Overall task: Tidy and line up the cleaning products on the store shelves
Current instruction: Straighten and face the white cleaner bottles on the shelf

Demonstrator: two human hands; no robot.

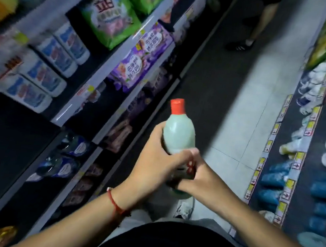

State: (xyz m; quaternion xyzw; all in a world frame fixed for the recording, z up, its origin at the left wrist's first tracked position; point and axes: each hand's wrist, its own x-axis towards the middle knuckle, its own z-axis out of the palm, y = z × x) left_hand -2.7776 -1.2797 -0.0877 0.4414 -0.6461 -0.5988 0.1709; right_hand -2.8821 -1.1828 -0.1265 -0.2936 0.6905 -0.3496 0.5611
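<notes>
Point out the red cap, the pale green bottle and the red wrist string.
red cap (177,105), head view, middle of cap.
pale green bottle (179,134), head view, bare upper body.
red wrist string (114,201), head view, on left wrist.

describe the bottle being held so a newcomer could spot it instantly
Look down the aisle floor between the two shelf runs, to the middle of the picture. Both hands, left hand and right hand, grip one pale green bottle. Its red cap sets it apart.

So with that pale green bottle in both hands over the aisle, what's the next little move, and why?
Probably carry the pale green plastic bottle with the red cap to a shelf and stand it in a row. The left hand and right hand both grip it above the floor, between the shelves, so it is not yet lined up. Which shelf it belongs on, I cannot tell.
</notes>
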